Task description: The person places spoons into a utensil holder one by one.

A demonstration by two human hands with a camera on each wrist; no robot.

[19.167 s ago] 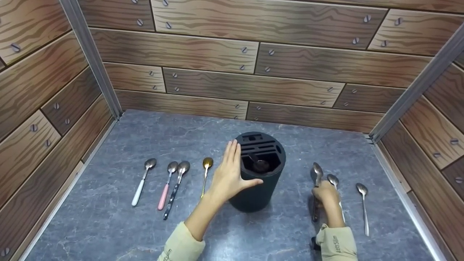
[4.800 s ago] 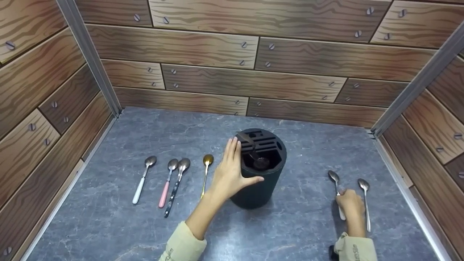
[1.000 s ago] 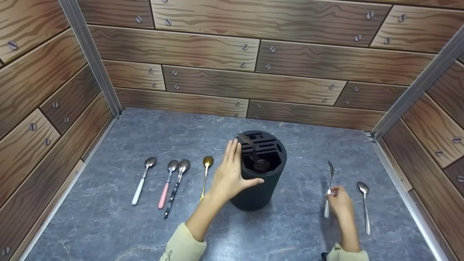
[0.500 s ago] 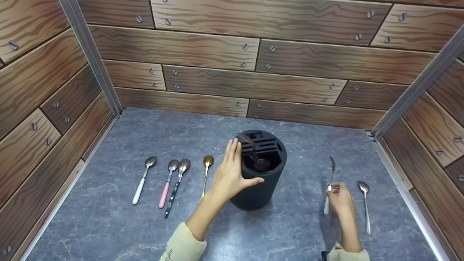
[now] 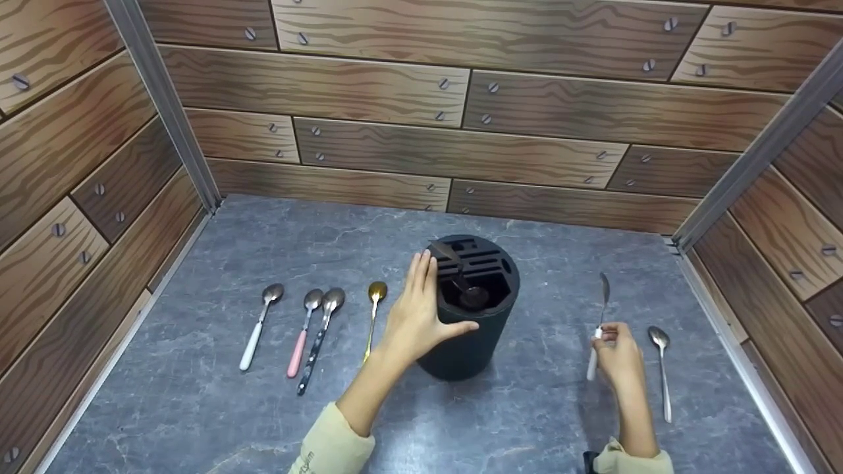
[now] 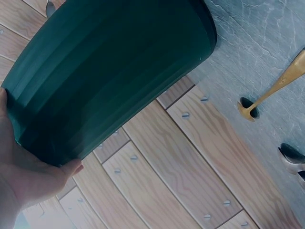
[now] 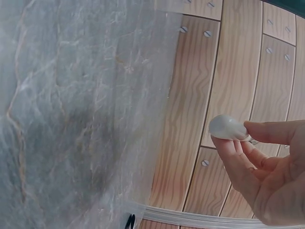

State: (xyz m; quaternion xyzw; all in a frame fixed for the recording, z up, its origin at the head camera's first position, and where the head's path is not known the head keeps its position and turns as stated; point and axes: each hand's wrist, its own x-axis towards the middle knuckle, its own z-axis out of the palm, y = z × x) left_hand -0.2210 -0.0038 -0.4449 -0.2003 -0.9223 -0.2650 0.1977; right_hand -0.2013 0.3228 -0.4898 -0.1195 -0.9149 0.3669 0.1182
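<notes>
My left hand (image 5: 416, 313) rests against the side and rim of a dark green, nearly black cylindrical utensil holder (image 5: 467, 345), its fingers straight and thumb spread. The left wrist view shows this hand (image 6: 35, 176) at one end of the holder (image 6: 114, 71). Dark spoon bowls (image 5: 473, 297) show in the holder's wide compartment and over its slotted top. Between thumb and fingers my right hand (image 5: 619, 359) pinches a white-handled spoon (image 5: 593, 362), its bowl turned edge-on and pointing away. In the right wrist view, the white handle's rounded end (image 7: 226, 127) faces the camera.
On the left lie a white-handled spoon (image 5: 253, 342), a pink-handled spoon (image 5: 298, 352), a black patterned spoon (image 5: 315, 355) and a gold spoon (image 5: 373, 319). A silver spoon (image 5: 664, 375) lies right of my right hand. Wood-patterned walls (image 5: 369, 145) enclose the grey marbled table (image 5: 527, 421).
Since the oldest frame, the dark-handled spoon has left the table's right side, and another spoon bowl shows atop the holder. My right hand has lifted the white-handled spoon, moving it slightly away from me.
</notes>
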